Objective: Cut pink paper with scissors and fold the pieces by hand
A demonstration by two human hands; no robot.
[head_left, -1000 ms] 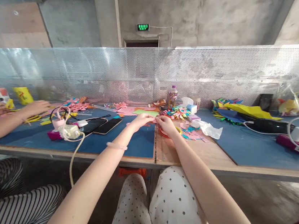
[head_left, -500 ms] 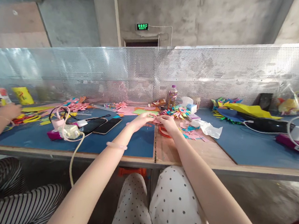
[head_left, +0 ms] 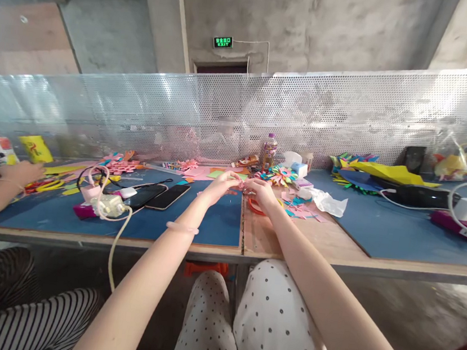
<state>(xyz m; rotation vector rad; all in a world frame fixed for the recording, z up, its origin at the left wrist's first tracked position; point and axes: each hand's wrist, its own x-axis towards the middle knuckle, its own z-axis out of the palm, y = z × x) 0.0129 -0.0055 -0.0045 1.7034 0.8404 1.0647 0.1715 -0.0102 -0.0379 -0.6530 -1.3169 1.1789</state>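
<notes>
The fingers of the left hand (head_left: 219,188) and the right hand (head_left: 263,193) meet almost tip to tip, bent inward, and appear to pinch a small pink piece (head_left: 241,184), probably paper, between them. It lies directly in the gap where the fingertips come together, to the right of the left hand and to the left of the right hand. Neither hand is clearly nearer. Much of the piece is covered, so its long axis cannot be told.

Just under the right wrist, an orange ring-shaped thing (head_left: 256,207) rests on the bare wood of the desk (head_left: 260,239); the left hand is over the blue mat (head_left: 219,227). Pink and blue paper scraps (head_left: 306,212) are strewn to the right of the right hand, with a crumpled white wrapper (head_left: 329,202) beside them.

Beyond the hands are a many-coloured paper flower (head_left: 283,175), a bottle with a purple cap (head_left: 269,154) and flat pink sheets (head_left: 198,172). To the left of the left hand lies a dark phone (head_left: 168,197), slanted. Farther left, well apart, a co-worker's hand (head_left: 22,173) is near yellow scissors-like handles (head_left: 50,185). A perforated metal panel (head_left: 225,106) stands behind everything.
</notes>
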